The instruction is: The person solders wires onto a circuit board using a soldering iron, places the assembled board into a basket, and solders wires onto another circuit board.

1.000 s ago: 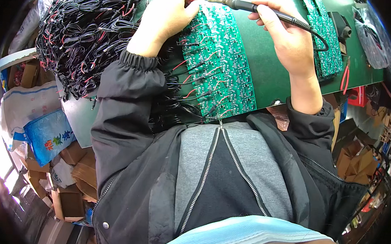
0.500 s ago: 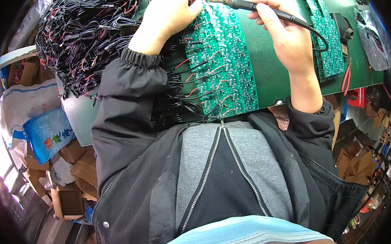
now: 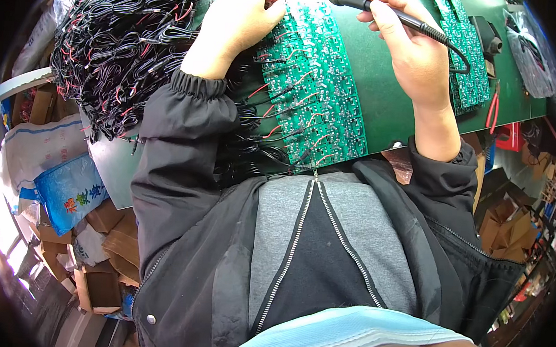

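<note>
In my right hand [image 3: 416,61] is a soldering iron [image 3: 356,1] with a black handle, held like a pen, its tip pointing left over the far end of a green circuit board panel [image 3: 332,94]. My left hand [image 3: 242,18] is closed in a pinch at the panel's far left edge. What its fingertips grip is hidden at the top of the view. Red and black wires [image 3: 281,104] run from the panel's left side to black cables [image 3: 245,146] beside it, partly under my left sleeve.
A large heap of bundled black cables [image 3: 127,46] covers the table's left. More green panels [image 3: 466,64] lie at the right, beside a dark device [image 3: 488,37] and red-handled pliers [image 3: 493,112]. Cardboard boxes [image 3: 99,283] and a blue bag [image 3: 70,188] are below left.
The soldering iron and my right hand have shifted slightly away from me and to the right. My left hand keeps its pinch almost in place.
</note>
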`<state>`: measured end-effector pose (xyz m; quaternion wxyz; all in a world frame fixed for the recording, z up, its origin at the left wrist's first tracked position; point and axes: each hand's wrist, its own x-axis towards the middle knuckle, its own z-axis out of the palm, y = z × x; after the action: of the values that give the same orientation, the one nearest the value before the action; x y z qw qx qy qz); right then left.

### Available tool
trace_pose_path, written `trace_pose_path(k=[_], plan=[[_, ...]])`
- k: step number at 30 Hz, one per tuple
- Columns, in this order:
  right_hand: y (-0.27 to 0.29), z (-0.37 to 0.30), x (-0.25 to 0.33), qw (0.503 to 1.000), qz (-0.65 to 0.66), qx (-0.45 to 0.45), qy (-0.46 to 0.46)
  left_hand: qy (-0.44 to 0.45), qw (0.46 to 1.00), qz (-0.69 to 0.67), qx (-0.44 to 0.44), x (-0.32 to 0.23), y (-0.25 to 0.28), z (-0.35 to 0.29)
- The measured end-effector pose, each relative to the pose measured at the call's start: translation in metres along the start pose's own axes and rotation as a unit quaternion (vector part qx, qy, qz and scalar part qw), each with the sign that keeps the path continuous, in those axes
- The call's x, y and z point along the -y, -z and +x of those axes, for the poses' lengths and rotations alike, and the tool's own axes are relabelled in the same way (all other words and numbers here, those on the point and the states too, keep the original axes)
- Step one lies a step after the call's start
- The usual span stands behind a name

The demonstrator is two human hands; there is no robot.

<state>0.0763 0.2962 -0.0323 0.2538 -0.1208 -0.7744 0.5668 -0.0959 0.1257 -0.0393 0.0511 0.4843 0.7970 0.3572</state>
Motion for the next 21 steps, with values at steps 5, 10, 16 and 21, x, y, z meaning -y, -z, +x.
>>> trace_pose_path(k=[5, 10, 16, 21], plan=[[-0.002, -0.001, 0.0, 0.999, 0.045, -0.014, 0.0, 0.005, 1.0, 0.005, -0.01, 0.003, 0.003, -0.005], [0.003, -0.002, 0.004, 1.0, 0.022, -0.01, -0.006, 0.022, 1.0, 0.016, 0.0, 0.002, 0.003, -0.001], [0.013, -0.004, 0.022, 0.995, -0.008, -0.038, -0.093, 0.224, 0.94, -0.136, 0.22, -0.015, 0.039, 0.014], [0.004, -0.005, 0.028, 0.996, 0.066, -0.029, -0.057, 0.117, 0.979, -0.151, 0.07, 0.018, 0.004, 0.002]])
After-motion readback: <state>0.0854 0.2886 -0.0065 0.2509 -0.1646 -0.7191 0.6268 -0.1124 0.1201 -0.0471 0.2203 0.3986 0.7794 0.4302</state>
